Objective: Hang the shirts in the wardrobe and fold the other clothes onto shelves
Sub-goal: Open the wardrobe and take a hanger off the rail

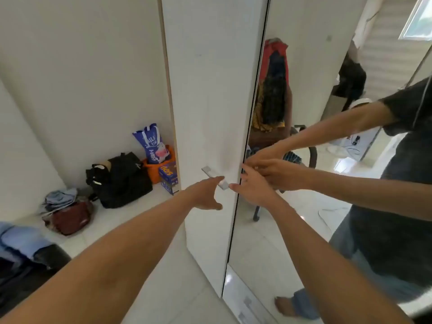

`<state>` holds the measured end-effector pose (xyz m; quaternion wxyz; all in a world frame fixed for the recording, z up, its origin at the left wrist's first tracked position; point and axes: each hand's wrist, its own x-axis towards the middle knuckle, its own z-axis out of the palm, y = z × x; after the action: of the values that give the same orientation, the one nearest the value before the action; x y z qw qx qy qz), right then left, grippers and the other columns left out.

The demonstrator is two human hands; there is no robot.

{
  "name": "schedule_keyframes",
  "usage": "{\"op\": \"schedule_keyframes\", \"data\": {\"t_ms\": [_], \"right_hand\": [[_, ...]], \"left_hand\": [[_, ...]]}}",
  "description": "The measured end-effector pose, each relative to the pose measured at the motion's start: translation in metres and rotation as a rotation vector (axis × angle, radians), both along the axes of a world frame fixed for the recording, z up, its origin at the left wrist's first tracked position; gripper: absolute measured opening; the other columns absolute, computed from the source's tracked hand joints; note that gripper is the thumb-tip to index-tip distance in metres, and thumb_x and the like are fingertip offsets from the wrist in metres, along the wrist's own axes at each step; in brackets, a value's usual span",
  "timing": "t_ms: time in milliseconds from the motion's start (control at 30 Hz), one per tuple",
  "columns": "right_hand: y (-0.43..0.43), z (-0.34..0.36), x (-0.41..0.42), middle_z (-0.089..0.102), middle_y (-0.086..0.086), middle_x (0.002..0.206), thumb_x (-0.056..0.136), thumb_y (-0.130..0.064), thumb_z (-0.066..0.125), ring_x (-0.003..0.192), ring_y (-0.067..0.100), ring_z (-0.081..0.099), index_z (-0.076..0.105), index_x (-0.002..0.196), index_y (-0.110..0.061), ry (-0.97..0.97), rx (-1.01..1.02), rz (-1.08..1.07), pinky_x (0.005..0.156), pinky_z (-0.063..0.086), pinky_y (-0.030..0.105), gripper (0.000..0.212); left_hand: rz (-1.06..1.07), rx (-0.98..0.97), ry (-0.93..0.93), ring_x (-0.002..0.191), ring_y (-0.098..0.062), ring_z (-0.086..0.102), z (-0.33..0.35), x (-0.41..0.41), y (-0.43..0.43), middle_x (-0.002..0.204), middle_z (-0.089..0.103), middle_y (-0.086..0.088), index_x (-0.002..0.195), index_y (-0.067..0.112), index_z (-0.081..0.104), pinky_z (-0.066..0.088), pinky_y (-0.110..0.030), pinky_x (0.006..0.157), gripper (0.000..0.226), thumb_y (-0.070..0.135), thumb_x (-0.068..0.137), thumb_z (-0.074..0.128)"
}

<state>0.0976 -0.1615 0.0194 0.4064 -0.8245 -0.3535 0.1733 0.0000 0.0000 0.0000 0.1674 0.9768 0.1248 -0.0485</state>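
Note:
A tall white wardrobe door (205, 90) stands shut in front of me, with a mirrored door (304, 78) to its right. A small silver handle (214, 177) sits on the white door near the seam. My left hand (205, 195) reaches up to the handle, fingers spread, fingertips touching its lower end. My right hand (253, 185) is at the edge of the mirrored door, fingers apart against the seam. The mirror reflects both arms and a chair heaped with red, dark and yellow clothes (272, 90). Light blue clothes (21, 242) lie at the lower left.
On the white floor against the left wall sit a black bag (121, 181), a maroon bag (70, 218) with folded cloth on top, an orange bin (155, 169) holding a blue printed bag, and a purple box (168, 177). A dark seat (23, 277) is at the lower left.

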Motion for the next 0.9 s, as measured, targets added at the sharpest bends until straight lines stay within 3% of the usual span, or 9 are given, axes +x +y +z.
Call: {"op": "schedule_keyframes", "data": {"t_ms": [100, 233, 367, 467, 600, 667, 767, 833, 900], "right_hand": [[0.004, -0.005, 0.007, 0.061, -0.008, 0.135, 0.07, -0.052, 0.072, 0.121, 0.018, 0.06, 0.041, 0.139, -0.035, 0.083, 0.083, -0.008, 0.099, 0.053, 0.046, 0.078], [0.004, -0.008, 0.007, 0.057, -0.008, 0.141, 0.085, -0.038, 0.07, 0.129, 0.017, 0.054, 0.038, 0.146, -0.032, 0.051, 0.089, -0.004, 0.106, 0.048, 0.046, 0.069], [0.003, -0.009, 0.006, 0.057, -0.006, 0.142, 0.096, -0.013, 0.062, 0.13, 0.014, 0.054, 0.037, 0.151, -0.024, 0.018, 0.072, -0.037, 0.104, 0.048, 0.031, 0.062], [0.003, -0.014, 0.003, 0.053, -0.005, 0.146, 0.096, -0.011, 0.062, 0.134, 0.015, 0.05, 0.036, 0.152, -0.023, 0.001, 0.077, -0.062, 0.106, 0.048, 0.04, 0.062], [0.006, -0.01, -0.018, 0.055, -0.002, 0.144, 0.097, -0.004, 0.058, 0.132, 0.011, 0.05, 0.046, 0.147, -0.015, 0.033, 0.204, -0.054, 0.112, 0.04, 0.036, 0.053], [0.011, -0.005, -0.031, 0.062, 0.0, 0.134, 0.096, -0.004, 0.059, 0.123, 0.013, 0.059, 0.055, 0.137, -0.012, 0.012, 0.263, -0.056, 0.108, 0.046, 0.033, 0.042], [0.024, -0.003, -0.046, 0.071, -0.003, 0.112, 0.099, -0.009, 0.055, 0.101, 0.007, 0.069, 0.052, 0.122, -0.019, 0.045, 0.348, -0.053, 0.099, 0.053, 0.03, 0.025], [0.039, -0.003, -0.053, 0.073, -0.006, 0.103, 0.103, -0.014, 0.045, 0.095, 0.007, 0.071, 0.045, 0.131, -0.023, 0.093, 0.389, 0.009, 0.098, 0.053, 0.029, 0.029], [0.057, -0.001, -0.057, 0.074, -0.003, 0.102, 0.107, -0.017, 0.036, 0.096, 0.01, 0.073, 0.032, 0.148, -0.028, 0.197, 0.406, 0.113, 0.098, 0.052, 0.03, 0.042]], "left_hand": [[-0.022, -0.006, 0.053, 0.143, -0.028, 0.035, -0.008, 0.012, 0.004, 0.162, 0.028, -0.006, 0.159, 0.028, -0.006, 0.036, -0.042, 0.113, 0.116, 0.041, 0.08, 0.078], [-0.064, 0.013, -0.009, 0.14, -0.026, 0.042, -0.02, 0.019, 0.012, 0.165, 0.016, 0.003, 0.154, 0.04, -0.016, 0.044, -0.046, 0.107, 0.12, 0.041, 0.079, 0.077], [-0.096, -0.001, -0.006, 0.132, -0.029, 0.05, -0.028, 0.022, 0.015, 0.164, 0.022, -0.002, 0.147, 0.047, -0.028, 0.046, -0.046, 0.105, 0.123, 0.044, 0.081, 0.075], [-0.1, 0.016, -0.017, 0.124, -0.029, 0.056, -0.031, 0.017, 0.015, 0.166, 0.015, -0.001, 0.147, 0.044, -0.03, 0.05, -0.044, 0.099, 0.122, 0.042, 0.083, 0.074], [-0.1, 0.013, -0.053, 0.122, -0.028, 0.058, -0.03, -0.007, 0.024, 0.166, 0.014, 0.001, 0.145, 0.047, -0.031, 0.052, -0.041, 0.098, 0.121, 0.042, 0.084, 0.074], [-0.063, 0.0, -0.071, 0.116, -0.026, 0.062, -0.029, -0.025, 0.026, 0.165, 0.019, 0.0, 0.142, 0.051, -0.032, 0.055, -0.037, 0.094, 0.12, 0.044, 0.085, 0.073], [0.003, 0.044, -0.154, 0.082, -0.019, 0.067, -0.029, -0.054, 0.027, 0.153, 0.044, -0.001, 0.136, 0.056, -0.038, 0.059, -0.031, 0.08, 0.119, 0.051, 0.086, 0.07], [0.053, 0.105, -0.198, 0.074, -0.014, 0.062, -0.026, -0.074, 0.029, 0.146, 0.052, 0.002, 0.135, 0.056, -0.039, 0.058, -0.027, 0.078, 0.116, 0.058, 0.086, 0.066], [0.116, 0.168, -0.222, 0.079, -0.015, 0.063, -0.022, -0.094, 0.034, 0.144, 0.054, 0.004, 0.138, 0.053, -0.033, 0.056, -0.026, 0.079, 0.11, 0.063, 0.085, 0.063]]}}
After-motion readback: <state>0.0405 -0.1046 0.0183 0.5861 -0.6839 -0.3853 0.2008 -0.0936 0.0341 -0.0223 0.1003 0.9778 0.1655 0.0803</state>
